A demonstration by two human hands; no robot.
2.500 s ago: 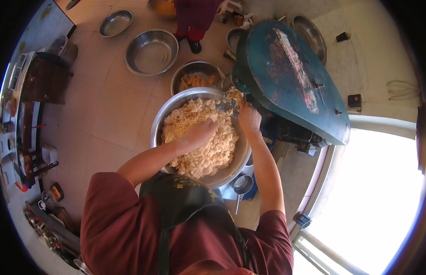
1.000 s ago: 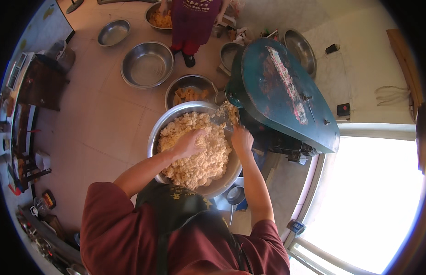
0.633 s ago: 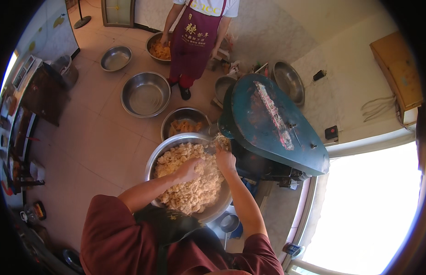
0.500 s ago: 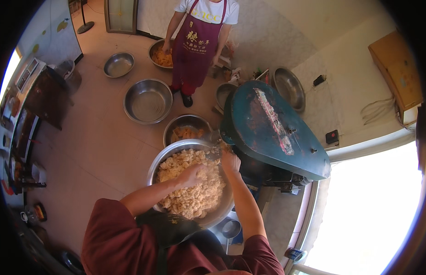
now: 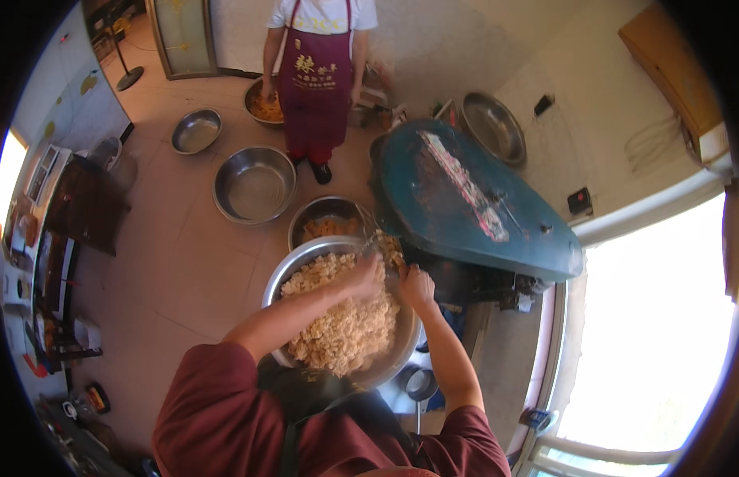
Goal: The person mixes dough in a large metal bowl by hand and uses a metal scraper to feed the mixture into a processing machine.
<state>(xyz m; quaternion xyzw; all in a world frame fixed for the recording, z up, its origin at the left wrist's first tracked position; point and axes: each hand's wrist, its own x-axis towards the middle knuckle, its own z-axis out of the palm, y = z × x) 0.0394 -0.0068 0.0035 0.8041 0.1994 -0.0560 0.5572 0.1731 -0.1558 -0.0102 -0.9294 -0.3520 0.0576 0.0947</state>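
Note:
A large steel basin (image 5: 272, 296) stands in front of me, heaped with pale, crumbly, dough-like food (image 5: 342, 338). My left hand (image 5: 365, 278) is over the far right part of the heap, its fingers smeared by motion beside the machine's outlet. At the basin's right rim, my right hand (image 5: 417, 286) is closed near the outlet; what it grips, if anything, is hidden. Some of the clumpy food (image 5: 392, 248) shows at the outlet, just beyond both hands. The big green machine housing (image 5: 465, 199) fills the area to the right.
Behind my basin is a bowl with orange pieces (image 5: 331, 228). Two steel basins, one large (image 5: 255, 186) and one smaller (image 5: 197, 131), sit on the floor. A person in a purple apron (image 5: 315, 87) stands beyond, one hand at a basin of orange food (image 5: 263, 110). A long-handled pan (image 5: 421, 384) lies near me.
My left hand has moved from the middle of the heap to its far right, nearer the outlet. My right hand has drawn slightly back from the outlet. The whole view has shifted slightly.

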